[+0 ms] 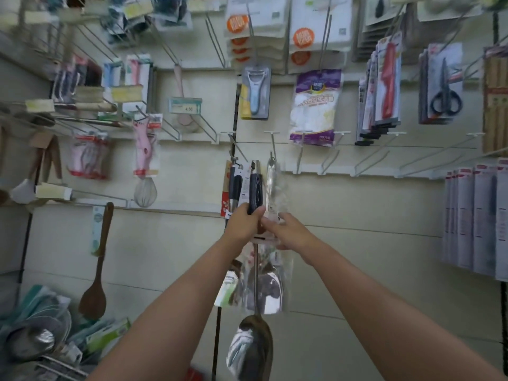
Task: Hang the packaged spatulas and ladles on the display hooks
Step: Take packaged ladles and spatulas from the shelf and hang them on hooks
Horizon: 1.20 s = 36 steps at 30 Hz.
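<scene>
Steel everywhere in this aisle. Dead centre, the left hand (245, 221) is curled tight round a black-handled ladle (254, 350), whose shiny bowl hangs down toward 6 o'clock. The handle top sits right by a display hook (235, 149) on the pale slat wall (357, 210). The right hand (286, 229) is touching it at 3 o'clock, fingers pinching the clear wrap of a packaged spatula (270, 290), whose blade is just below the wrists.

Readable writing is thin: a price tag (185, 105) at 11 o'clock says "4.50". The purple-and-white bag (314, 105) at 1 o'clock has Chinese print too blurry to read, same with the orange round stickers above it.

Also around: a peeler card (255, 92) at 12, scissors (444, 89) at 2, a wooden spoon (96, 270) at 9, a whisk (145, 191) at 10.
</scene>
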Available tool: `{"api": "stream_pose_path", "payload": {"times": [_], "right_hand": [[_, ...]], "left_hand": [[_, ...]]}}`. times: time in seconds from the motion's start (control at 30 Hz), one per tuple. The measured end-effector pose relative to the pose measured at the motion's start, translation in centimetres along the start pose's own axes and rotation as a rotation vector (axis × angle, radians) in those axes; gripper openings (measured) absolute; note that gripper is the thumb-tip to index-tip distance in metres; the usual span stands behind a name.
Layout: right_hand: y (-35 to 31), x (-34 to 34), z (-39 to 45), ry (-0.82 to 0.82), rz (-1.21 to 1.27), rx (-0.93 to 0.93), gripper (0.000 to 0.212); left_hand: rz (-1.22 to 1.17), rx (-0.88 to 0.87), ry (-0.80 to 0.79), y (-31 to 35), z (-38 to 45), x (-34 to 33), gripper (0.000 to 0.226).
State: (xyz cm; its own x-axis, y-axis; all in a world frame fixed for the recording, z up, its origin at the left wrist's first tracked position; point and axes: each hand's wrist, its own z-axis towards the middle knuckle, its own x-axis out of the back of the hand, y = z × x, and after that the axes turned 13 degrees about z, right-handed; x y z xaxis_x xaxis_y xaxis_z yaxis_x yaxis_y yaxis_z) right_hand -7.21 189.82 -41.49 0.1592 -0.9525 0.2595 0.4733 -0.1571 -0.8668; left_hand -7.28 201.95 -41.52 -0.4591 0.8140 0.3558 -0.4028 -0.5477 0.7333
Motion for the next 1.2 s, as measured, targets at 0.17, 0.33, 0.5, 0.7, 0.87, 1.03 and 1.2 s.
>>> {"api": "stream_pose_path", "payload": {"times": [0.17, 0.33, 0.5, 0.7, 0.87, 1.03, 1.2], "right_hand": [[-1.4, -1.8, 3.3, -0.021, 0.116, 0.007, 0.026], [-2.5, -2.4, 6.5, 0.056, 0.065, 0.017, 0.019], [-3.0, -3.1, 8.8, -0.013, 0.121, -0.008, 0.026], [-4.1, -4.2, 9.4, -0.081, 0.241, 0.031, 0.054], [-4.3, -5.1, 9.6, -0.067, 0.147, 0.068, 0.05], [-4.2, -6.1, 9.7, -0.071, 0.179, 0.087, 0.026], [-4.7, -7.0, 10.3, -0.071, 0.196, 0.093, 0.012]], "left_hand": [[-0.099, 0.025, -0.049, -0.9, 2.9, 2.7, 0.032], [-0.015, -0.006, 0.049, -1.1, 5.5, 3.8, 0.034], [0.064, -0.035, 0.082, -0.6, 7.2, 4.3, 0.042], [0.227, -0.016, 0.165, -0.7, 7.7, 4.6, 0.018], [0.188, -0.041, 0.226, -1.6, 7.7, 5.4, 0.03], [0.175, -0.002, 0.412, -2.3, 8.1, 5.9, 0.061], [0.058, -0.026, 0.333, -1.2, 8.4, 7.1, 0.064]]}}
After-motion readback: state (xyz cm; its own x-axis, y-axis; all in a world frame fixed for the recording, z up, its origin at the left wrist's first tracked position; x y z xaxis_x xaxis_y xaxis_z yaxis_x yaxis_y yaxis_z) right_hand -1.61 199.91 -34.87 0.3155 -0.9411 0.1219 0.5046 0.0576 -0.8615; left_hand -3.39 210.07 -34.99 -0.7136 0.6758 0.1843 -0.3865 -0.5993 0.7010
